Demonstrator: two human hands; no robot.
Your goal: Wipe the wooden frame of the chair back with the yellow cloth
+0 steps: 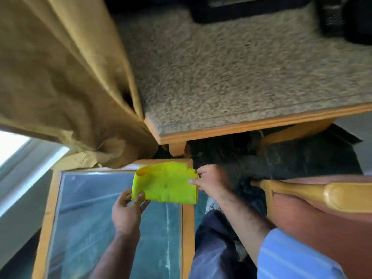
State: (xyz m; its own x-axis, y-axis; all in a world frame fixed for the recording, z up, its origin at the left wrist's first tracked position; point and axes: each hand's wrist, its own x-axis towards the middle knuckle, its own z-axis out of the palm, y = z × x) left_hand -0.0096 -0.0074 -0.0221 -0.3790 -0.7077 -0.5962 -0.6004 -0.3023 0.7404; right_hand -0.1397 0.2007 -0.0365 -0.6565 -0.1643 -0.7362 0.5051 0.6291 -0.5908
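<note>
A folded yellow cloth (166, 183) hangs in the air between my two hands, above a glass-topped table. My left hand (126, 213) pinches its lower left corner from below. My right hand (211, 183) pinches its right edge. The chair (322, 228) stands at the lower right: its light wooden frame (322, 195) runs along the top of a reddish-brown padded back. The frame is a short way to the right of my right hand, and nothing touches it.
A glass-topped side table with a wooden rim (188, 228) lies under the cloth. A desk with a speckled top and wooden edge (251, 125) spans the upper middle. A tan curtain (60, 77) hangs at the left beside a window. My dark trouser leg (211, 248) is below.
</note>
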